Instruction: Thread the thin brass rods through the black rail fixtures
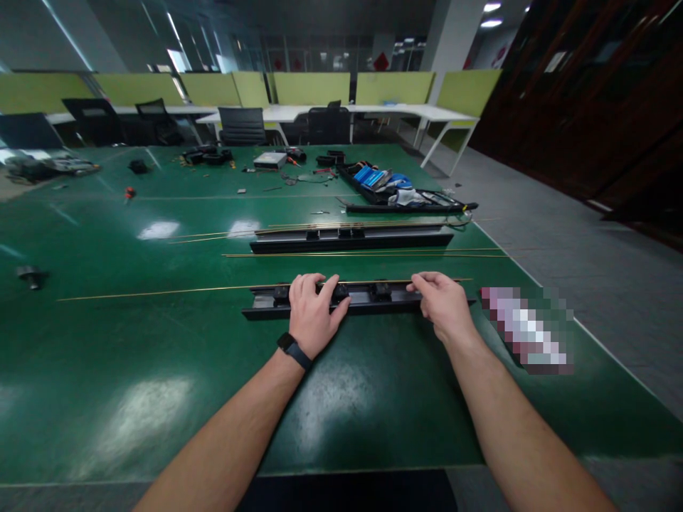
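A black channel-shaped rail (368,308) lies crosswise on the green table in front of me, with dark blocks (380,290) set inside it. My left hand (313,307) spans the rail left of its middle, fingers over the far side and thumb on the near side. Along the rail's far edge runs a thin brass-coloured rod (160,292), sticking out well past the left end. Near the right end, my right hand (442,302) is closed in a pinch on this rod. Its fingertips partly hide the contact.
Behind lies a second black rail (352,244) with blocks and thin rods. More loose rods (341,254) lie between the rails. A blurred-out object (526,331) is at right. Farther back are a black tray (366,195) with blue items, a grey box (270,161) and small parts.
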`<state>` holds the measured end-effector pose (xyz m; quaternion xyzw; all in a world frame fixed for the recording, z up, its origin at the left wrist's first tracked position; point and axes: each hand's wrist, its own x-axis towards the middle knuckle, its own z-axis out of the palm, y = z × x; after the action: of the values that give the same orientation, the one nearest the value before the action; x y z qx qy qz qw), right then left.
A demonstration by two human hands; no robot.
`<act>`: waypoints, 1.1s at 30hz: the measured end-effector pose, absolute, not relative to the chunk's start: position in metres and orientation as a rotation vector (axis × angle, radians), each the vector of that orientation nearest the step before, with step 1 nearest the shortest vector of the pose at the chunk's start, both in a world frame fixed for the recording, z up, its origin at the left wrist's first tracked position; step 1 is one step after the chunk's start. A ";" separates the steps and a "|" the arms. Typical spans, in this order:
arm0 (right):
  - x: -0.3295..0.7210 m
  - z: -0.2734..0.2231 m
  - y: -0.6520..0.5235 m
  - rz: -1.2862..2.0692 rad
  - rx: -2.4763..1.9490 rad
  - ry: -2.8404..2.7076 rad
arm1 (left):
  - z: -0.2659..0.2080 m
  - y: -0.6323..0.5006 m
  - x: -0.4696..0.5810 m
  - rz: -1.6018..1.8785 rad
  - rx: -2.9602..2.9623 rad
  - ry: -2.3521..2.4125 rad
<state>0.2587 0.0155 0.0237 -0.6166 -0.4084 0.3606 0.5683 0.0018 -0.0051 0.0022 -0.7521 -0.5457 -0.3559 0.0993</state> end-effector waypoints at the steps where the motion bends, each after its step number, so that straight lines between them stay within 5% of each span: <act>1: 0.259 0.023 0.016 0.848 -1.445 -0.961 | 0.003 -0.005 0.002 -1.056 -2.222 -1.619; 33: 0.259 0.022 0.014 0.858 -1.455 -0.968 | 0.004 -0.008 0.004 -0.990 -2.314 -1.618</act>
<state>0.2586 0.0144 0.0219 -0.6178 -0.4112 0.3644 0.5625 0.0043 -0.0080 0.0036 -0.7711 -0.5394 -0.3301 0.0747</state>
